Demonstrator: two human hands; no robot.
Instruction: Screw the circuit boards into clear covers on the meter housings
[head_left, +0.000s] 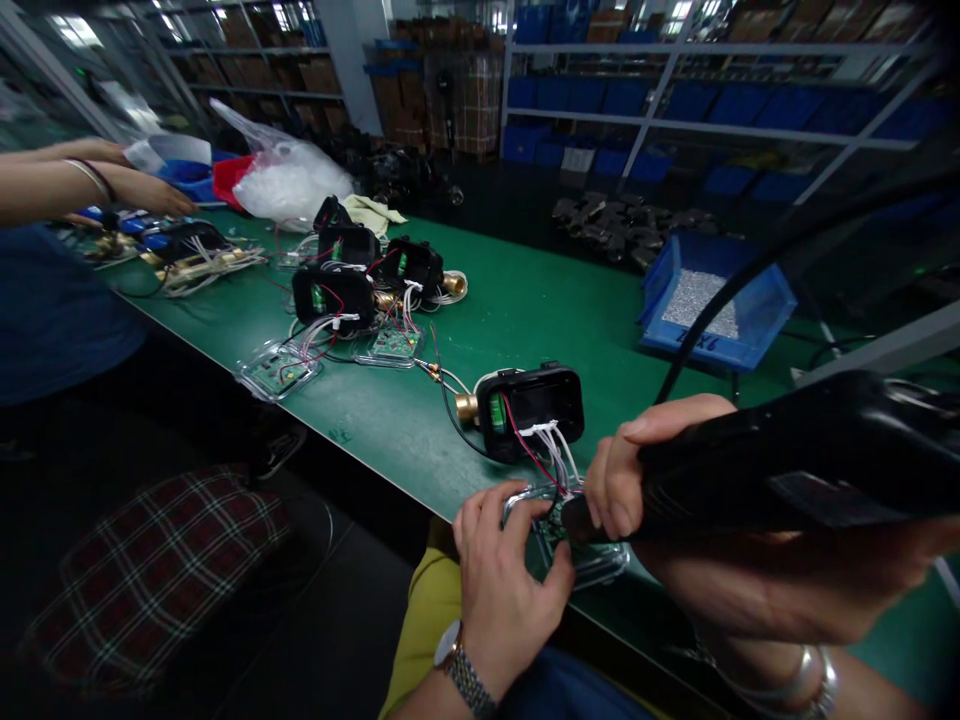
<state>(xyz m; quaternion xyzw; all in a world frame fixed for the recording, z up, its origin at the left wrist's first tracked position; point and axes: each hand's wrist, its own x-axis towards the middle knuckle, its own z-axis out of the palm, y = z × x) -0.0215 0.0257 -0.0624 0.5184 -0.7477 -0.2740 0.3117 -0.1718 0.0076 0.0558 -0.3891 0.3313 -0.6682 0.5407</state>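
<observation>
My right hand [780, 580] is wrapped round a black handheld power tool [765, 465], whose tip points down at a green circuit board [553, 528] in a clear plastic cover. The fingers of my left hand [510, 570] are bent round the cover's left side and hold it at the table edge. White, red and black wires run from the board to an open black housing [531, 412] just behind, with a green cylinder inside and a brass fitting [466, 408] on its left. The tool's tip partly hides the board.
Several similar black housings [334, 298] with wired boards stand on the green table [510, 300] to the left. A blue bin [772, 300] of small silvery parts sits at right. Another person's arms [67, 185] reach in at far left, near a plastic bag [292, 180].
</observation>
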